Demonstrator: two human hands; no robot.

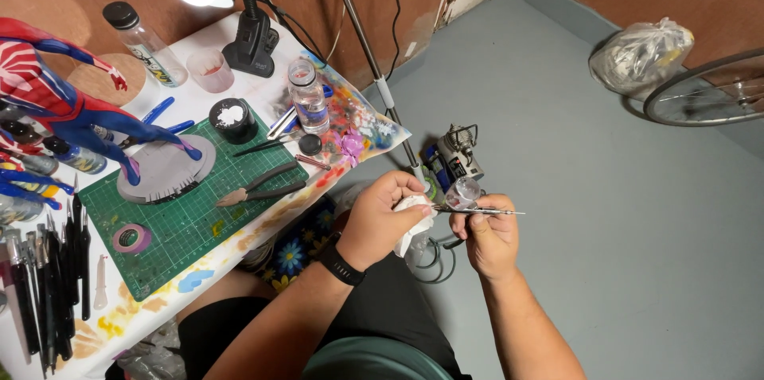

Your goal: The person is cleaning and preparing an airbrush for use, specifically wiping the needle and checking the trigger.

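My right hand [489, 241] grips a slim metal airbrush [469, 206] with a small clear cup on top and a thin needle sticking out to the right. My left hand [382, 217], with a black band on the wrist, pinches a crumpled white tissue [414, 225] against the rear end of the airbrush. Both hands are held over my lap, off the right edge of the table. A coiled hose [434, 257] hangs under the hands.
A paint-stained white table [263, 213] at left carries a green cutting mat [191, 221], a red-and-blue figure [56, 101] on a grey base, brushes, clear bottles [309, 97], a black lamp [239, 14] and tape. A small compressor [454, 157] sits on the grey floor; a wheel [708, 93] and plastic bag [641, 54] far right.
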